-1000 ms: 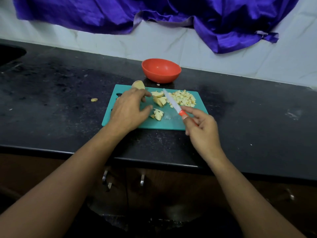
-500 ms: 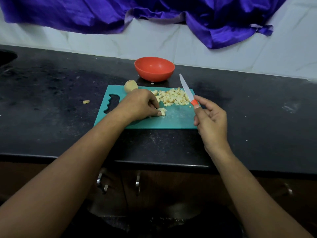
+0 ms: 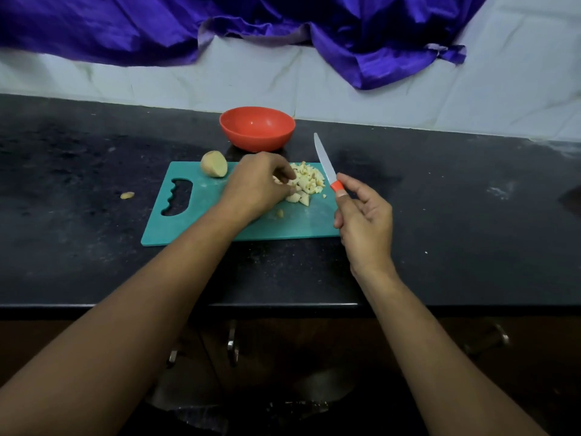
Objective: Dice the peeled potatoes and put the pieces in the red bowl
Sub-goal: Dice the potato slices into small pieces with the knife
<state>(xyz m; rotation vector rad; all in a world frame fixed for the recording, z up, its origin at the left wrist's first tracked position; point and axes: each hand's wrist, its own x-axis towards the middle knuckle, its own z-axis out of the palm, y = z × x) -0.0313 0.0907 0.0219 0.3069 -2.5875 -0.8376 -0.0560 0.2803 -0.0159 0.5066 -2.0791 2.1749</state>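
I stand at a black stone counter [image 3: 94, 247], dusty and speckled with pale crumbs, which runs to a white tiled wall [image 3: 220, 80]; a purple cloth [image 3: 125, 23] hangs in folds across the top of that wall. Below the counter's front edge are dark cupboards with metal handles [image 3: 232, 344]. A teal board [image 3: 195, 228] lies flat in front of me, its cut-out grip to the left. The red bowl [image 3: 257, 129] sits on the counter just beyond the board's far edge, and I see no pieces in it. A half potato [image 3: 214, 164] rests at the board's far left corner, partly over the edge. The dice [image 3: 306, 184] lie heaped on the far right part of the board, with one loose piece [image 3: 279, 213] nearer me and a scrap [image 3: 127, 195] out on the counter to the left of the board. My left hand [image 3: 254, 187] lies over the left side of the heap, fingers curled down with the tips among the pieces; it hides what is under it, so I cannot tell whether I am pinching any. My right hand [image 3: 364, 221] is at the board's right edge and pinches the orange handle of the knife [image 3: 325, 162] between thumb and forefinger, the other fingers loosely bent; the white blade is off the board, pointing up and away toward the wall, just right of the heap.
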